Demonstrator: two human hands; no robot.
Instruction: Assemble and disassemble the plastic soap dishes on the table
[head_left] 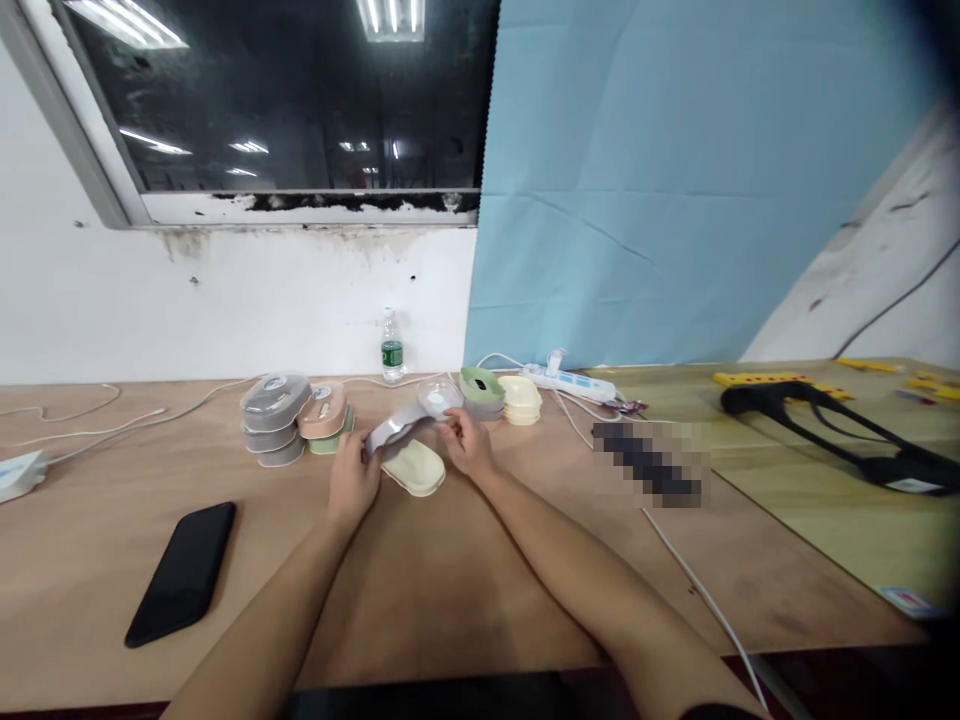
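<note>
Both hands grip a curved grey plastic piece (395, 427), held up above the table and tilted. My left hand (354, 478) is closed on its left end, and my right hand (466, 443) pinches the right end. Just below lies a cream oval plastic piece (415, 468) on the table. Behind the right hand is a clear lid-like piece (441, 397). To the left stand stacked grey oval boxes (274, 405) and a pink box (325, 408) on a green one. At the right are a green oval ring-like piece (481, 385) and a stack of cream pieces (520, 400).
A black phone (182, 572) lies at the left front. A water bottle (391, 347) stands by the wall. A white power strip (574, 383) with cables is at the back right, a blurred-out dark object (649, 462) nearer, and a black frame-like object (832, 440) further right.
</note>
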